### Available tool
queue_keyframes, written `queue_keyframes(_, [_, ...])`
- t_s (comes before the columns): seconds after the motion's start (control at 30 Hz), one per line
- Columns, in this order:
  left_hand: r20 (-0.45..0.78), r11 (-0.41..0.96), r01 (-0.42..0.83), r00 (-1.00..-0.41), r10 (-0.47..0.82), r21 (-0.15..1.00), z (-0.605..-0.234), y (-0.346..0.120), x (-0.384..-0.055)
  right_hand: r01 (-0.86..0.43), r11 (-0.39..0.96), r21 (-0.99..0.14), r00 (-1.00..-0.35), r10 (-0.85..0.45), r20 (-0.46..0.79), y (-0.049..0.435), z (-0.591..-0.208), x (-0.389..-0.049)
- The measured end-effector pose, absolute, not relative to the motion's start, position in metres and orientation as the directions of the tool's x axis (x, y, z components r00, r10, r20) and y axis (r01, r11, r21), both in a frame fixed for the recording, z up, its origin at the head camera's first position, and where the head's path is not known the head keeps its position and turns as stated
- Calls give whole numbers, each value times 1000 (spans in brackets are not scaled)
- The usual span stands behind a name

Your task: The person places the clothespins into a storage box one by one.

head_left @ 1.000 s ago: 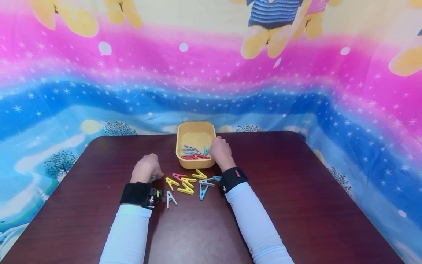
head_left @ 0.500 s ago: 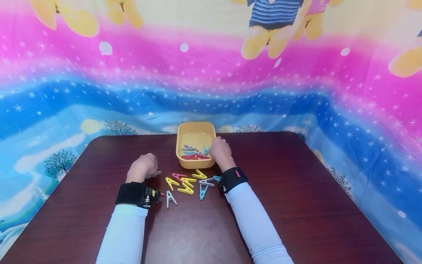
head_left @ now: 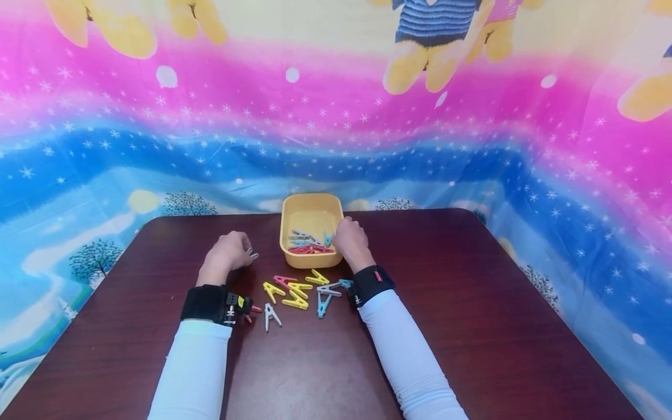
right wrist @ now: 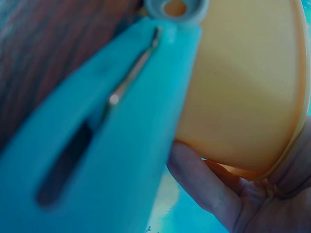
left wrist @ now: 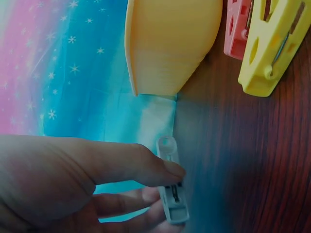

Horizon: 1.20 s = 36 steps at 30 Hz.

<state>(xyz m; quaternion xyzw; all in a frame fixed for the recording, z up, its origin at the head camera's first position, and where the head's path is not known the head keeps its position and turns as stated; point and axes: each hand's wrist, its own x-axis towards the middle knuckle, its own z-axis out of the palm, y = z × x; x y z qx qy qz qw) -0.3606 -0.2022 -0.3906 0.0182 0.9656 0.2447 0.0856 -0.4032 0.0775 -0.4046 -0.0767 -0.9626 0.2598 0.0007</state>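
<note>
The left hand (head_left: pixel 227 253) pinches a grey clothespin (left wrist: pixel 176 210) with its thumb and fingers, apart from the yellow tub (head_left: pixel 312 262) and to its left. The thin pin could slip if the pinch gets loose. The wrist camera (head_left: pixel 238 304) could bump the red clothespin (head_left: pixel 255 309) beside it if the arm swings. The left arm (head_left: pixel 196 373) reaches ahead, hand bent toward the middle. Yellow clothespins (head_left: pixel 296 301) lie on the table (head_left: pixel 446 262) in front of the tub, and a careless wrist could scatter them. The right hand (head_left: pixel 353 239) grips the tub's right rim, knuckles up. Pulling too hard could tip the tub. The right arm (head_left: pixel 412 356) slants in toward it.
</note>
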Motion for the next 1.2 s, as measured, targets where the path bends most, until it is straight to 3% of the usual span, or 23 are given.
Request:
queue_keyframes(0.2, [-19,843,4,-1000,17,539,-388,-187,-366,159,859,-486,-986,160,-39,81,-405,-403])
queue_keyframes(0.43, [120,796,40,-992,-41,604,-374,-133,-385,158,860,-485,-987,157,-43,87,-405,-406])
queue_keyframes(0.63, [12,782,-5,-1000,-16,624,-362,-82,-412,168,856,-489,-985,167,-46,90,-408,-407])
queue_keyframes(0.83, [-111,747,-46,-993,38,663,-364,-61,-437,157,856,-492,-987,158,-42,87,-408,-407])
queue_keyframes(0.93, [-99,706,-38,-994,46,707,-402,-68,-487,146,856,-495,-988,150,-32,84,-408,-407])
queue_keyframes(1.07, [-111,700,-72,-994,10,711,-428,-70,-525,142,862,-487,-988,151,-22,80,-407,-406])
queue_keyframes(1.2, [-161,683,-156,-985,-57,713,-402,-56,-495,147,860,-488,-988,156,-23,78,-406,-406])
